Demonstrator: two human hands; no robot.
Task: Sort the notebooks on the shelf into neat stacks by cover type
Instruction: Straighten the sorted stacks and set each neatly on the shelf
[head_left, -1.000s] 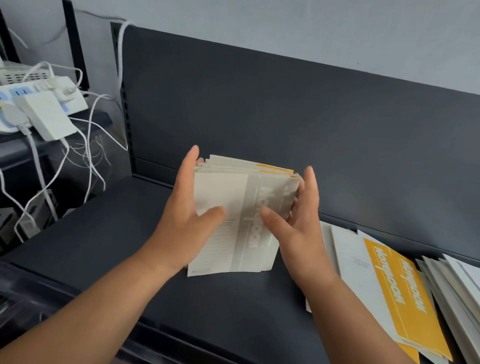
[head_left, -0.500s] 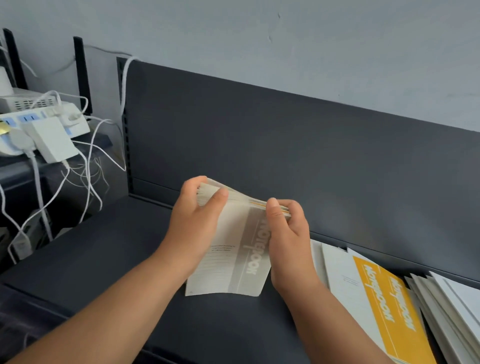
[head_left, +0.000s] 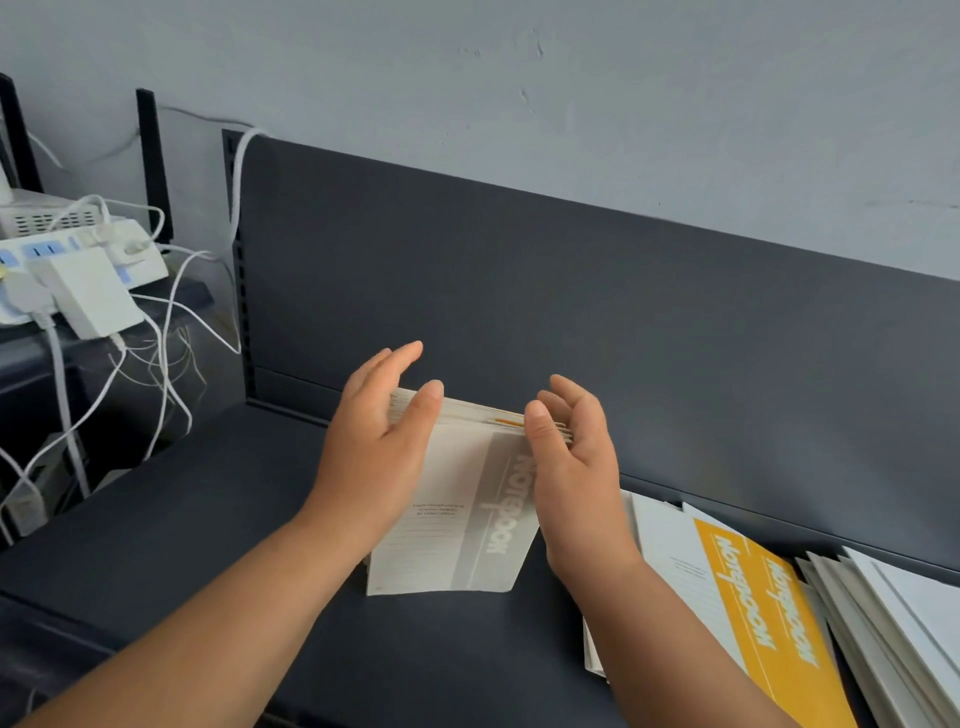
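A stack of notebooks with a grey-banded cover (head_left: 457, 519) stands on its lower edge on the dark shelf (head_left: 208, 519), tilted back. A thin yellow edge shows among its top edges. My left hand (head_left: 374, 441) lies against the stack's left side, fingers straight and lifted behind the top, thumb on the front cover. On the stack's right side is my right hand (head_left: 576, 467), fingers loosely bent behind the top edge, thumb at the front corner. Neither hand curls round the stack.
Yellow-banded notebooks (head_left: 753, 613) lie fanned on the shelf to the right, with a loose pile of pale notebooks (head_left: 893, 623) beyond them. The shelf's dark back panel (head_left: 571, 312) rises behind. At the left, a power strip with adapters (head_left: 78, 270) trails white cables.
The stack was lowered from mid-air onto the shelf. My fingers, curled over its top edge half a second ago, have straightened and lifted off.
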